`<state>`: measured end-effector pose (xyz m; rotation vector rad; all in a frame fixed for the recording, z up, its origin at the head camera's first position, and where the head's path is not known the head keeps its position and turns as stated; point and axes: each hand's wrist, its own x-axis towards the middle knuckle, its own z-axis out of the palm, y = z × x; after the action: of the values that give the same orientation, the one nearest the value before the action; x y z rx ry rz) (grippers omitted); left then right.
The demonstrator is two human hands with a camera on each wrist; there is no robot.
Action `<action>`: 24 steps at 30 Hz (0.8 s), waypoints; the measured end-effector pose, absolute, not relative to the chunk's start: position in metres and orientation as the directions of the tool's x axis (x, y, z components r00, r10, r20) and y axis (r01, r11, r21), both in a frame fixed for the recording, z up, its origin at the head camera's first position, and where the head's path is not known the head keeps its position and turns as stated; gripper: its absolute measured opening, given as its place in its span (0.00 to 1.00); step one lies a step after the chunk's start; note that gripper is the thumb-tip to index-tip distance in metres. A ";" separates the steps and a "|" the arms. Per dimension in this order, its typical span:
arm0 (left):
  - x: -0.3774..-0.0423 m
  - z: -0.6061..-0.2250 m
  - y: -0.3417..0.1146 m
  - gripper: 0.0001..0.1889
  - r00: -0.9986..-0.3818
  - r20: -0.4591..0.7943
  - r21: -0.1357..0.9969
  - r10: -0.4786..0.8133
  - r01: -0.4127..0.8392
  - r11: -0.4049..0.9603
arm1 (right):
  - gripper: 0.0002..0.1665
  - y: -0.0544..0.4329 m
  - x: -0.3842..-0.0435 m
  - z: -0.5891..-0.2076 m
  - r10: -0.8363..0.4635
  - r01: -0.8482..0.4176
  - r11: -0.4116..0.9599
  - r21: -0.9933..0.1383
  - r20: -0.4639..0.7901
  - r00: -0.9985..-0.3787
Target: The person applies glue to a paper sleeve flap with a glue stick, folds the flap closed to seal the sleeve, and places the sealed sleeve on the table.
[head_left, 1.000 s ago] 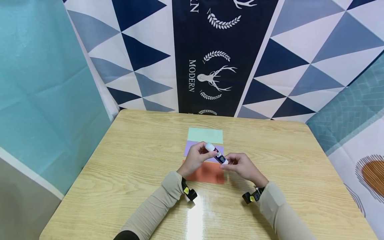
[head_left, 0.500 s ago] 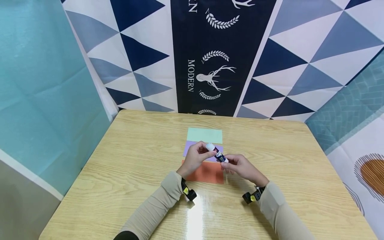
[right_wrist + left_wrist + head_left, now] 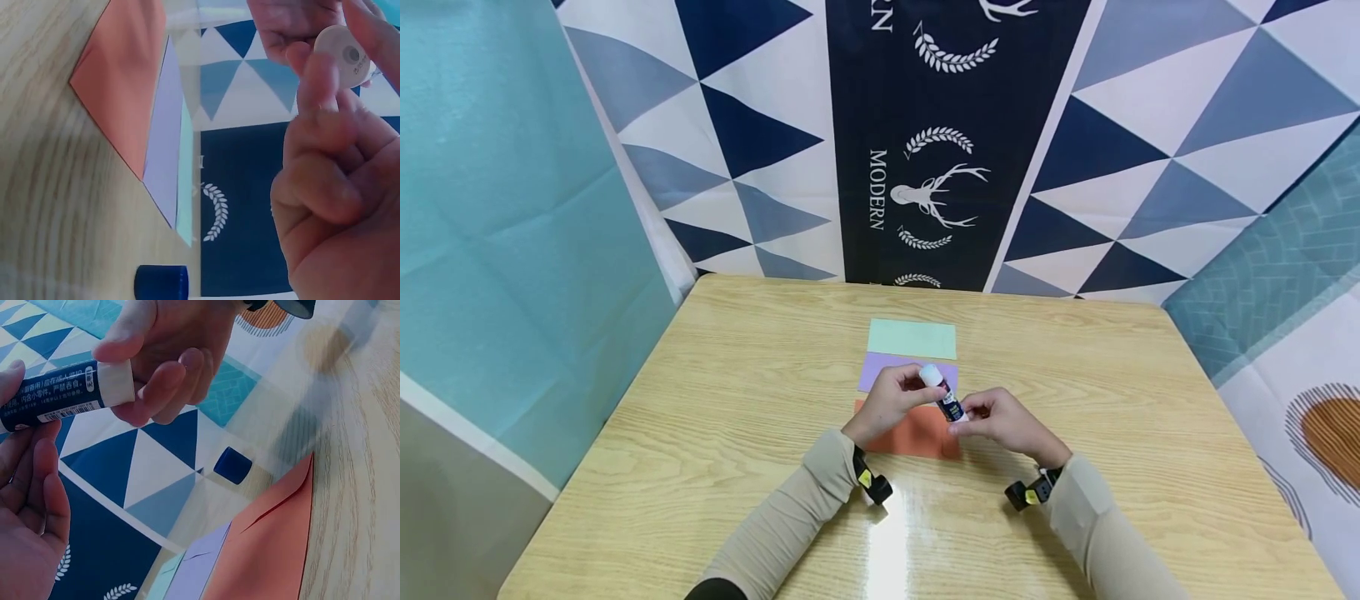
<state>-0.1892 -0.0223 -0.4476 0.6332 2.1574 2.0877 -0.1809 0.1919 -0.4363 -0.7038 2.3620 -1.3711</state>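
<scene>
A glue stick [image 3: 951,405] with a dark printed label is held aslant over the table between both hands. My left hand [image 3: 889,404] grips its white upper end, thumb and fingers around the barrel. At the lower end, my right hand [image 3: 1009,425] pinches the white base [image 3: 117,383] between thumb and finger. The round base face [image 3: 344,55] shows in the right wrist view. Under the hands lies an orange envelope [image 3: 917,433], with a purple envelope [image 3: 874,372] and a mint green envelope [image 3: 912,338] in a row beyond it.
A blue cap [image 3: 232,465] lies on the wooden table [image 3: 760,375] beside the envelopes; my right hand hides it in the head view. Patterned cloth [image 3: 925,142] hangs behind the table, and a teal sheet [image 3: 512,208] on the left.
Both hands have brought the glue stick slightly nearer to me and tilted it a little more upright. My right fingers have shifted at its base. The envelopes stay put.
</scene>
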 end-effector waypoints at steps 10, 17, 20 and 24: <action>-0.174 -0.424 -0.023 0.07 -0.905 0.258 0.950 0.339 0.302 0.084 | 0.21 0.189 -0.182 -0.436 -0.574 -0.332 0.461 -0.823 0.009 -0.819; -0.187 -0.443 -0.024 0.08 -0.912 0.275 0.948 0.305 0.310 0.071 | 0.13 0.201 -0.188 -0.430 -0.648 -0.301 0.401 -0.866 -0.035 -0.761; -0.188 -0.443 -0.025 0.07 -0.911 0.290 0.946 0.294 0.319 0.057 | 0.16 0.201 -0.188 -0.428 -0.683 -0.301 0.364 -0.882 -0.033 -0.729; -0.189 -0.442 -0.027 0.08 -0.910 0.306 0.942 0.281 0.332 0.050 | 0.16 0.196 -0.188 -0.425 -0.661 -0.287 0.361 -0.887 -0.026 -0.750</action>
<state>-0.1893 -0.0265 -0.4421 0.6733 2.3041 2.0871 -0.1880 0.1957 -0.4247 -0.8288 2.2493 -1.3514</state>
